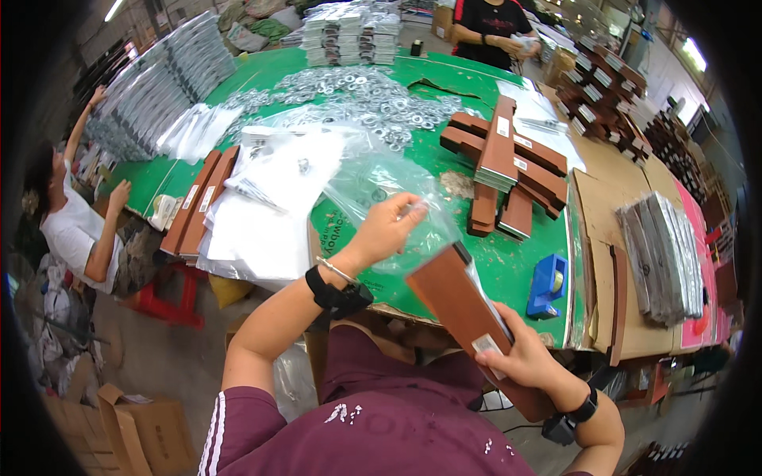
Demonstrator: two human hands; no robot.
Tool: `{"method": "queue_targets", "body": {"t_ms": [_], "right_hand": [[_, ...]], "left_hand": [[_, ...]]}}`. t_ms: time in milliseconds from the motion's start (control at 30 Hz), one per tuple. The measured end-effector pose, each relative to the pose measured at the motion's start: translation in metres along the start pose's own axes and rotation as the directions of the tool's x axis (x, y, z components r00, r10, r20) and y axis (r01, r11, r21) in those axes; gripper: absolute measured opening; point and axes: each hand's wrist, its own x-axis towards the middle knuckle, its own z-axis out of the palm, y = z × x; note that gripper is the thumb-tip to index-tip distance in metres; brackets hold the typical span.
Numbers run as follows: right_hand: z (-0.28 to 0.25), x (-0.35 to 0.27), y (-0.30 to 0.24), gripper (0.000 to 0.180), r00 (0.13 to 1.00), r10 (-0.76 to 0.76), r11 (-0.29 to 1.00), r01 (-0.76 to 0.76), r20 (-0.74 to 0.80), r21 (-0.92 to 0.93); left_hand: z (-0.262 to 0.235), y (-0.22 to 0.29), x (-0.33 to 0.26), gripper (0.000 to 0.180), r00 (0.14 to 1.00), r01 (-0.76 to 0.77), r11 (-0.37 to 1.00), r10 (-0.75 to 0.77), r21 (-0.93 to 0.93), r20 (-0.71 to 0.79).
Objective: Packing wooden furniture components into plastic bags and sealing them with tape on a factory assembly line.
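Observation:
My right hand (524,353) grips a long reddish-brown wood-look bar (452,305) with a small white label, tilted in front of my body. My left hand (387,232) is closed in a pinch on a clear plastic bag (389,178), which spreads over the green table (432,163) and reaches the bar's upper end. Whether that end is inside the bag, I cannot tell. Left of the bag lies a pile of white sheets and clear bags (266,214). More brown bars (500,151) are stacked crosswise beyond my right hand.
Loose metal rings (349,91) cover the table's far middle. A blue tape dispenser (548,285) stands at right, near wrapped packs (663,258) on cardboard. Two brown bars (198,202) lie left. Tall stacks (171,83) rise behind. Co-workers sit left (83,226) and stand far right (492,28).

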Motion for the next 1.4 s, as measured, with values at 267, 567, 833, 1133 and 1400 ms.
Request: {"method": "queue_targets", "body": {"t_ms": [267,567,833,1133,1400], "right_hand": [[0.019,0.040,0.021,0.081,0.958,0.273,0.820,-0.185,-0.085,0.542],[0.026,0.074,0.009,0.086,0.989,-0.005,0.997,-0.007,-0.150,-0.074],[0.024,0.104,0.042,0.084,0.985,0.072,0.765,0.044,-0.154,0.642],[0.026,0.145,0.086,0.064,0.986,0.091,0.972,-0.057,-0.140,0.229],[0.039,0.161,0.010,0.091,0.978,0.109,0.976,-0.071,-0.178,0.206]], "left_hand": [[0.040,0.014,-0.032,0.022,0.920,-0.349,0.789,0.391,0.506,0.024],[0.059,0.039,-0.008,0.017,0.808,-0.553,0.572,0.544,0.605,0.224],[0.072,0.038,-0.089,0.032,0.909,-0.376,0.911,0.327,0.169,0.258],[0.084,0.044,-0.095,0.037,0.880,-0.435,0.900,0.418,0.032,0.226],[0.086,0.037,-0.101,0.028,0.846,-0.515,0.844,0.473,0.151,0.246]]}}
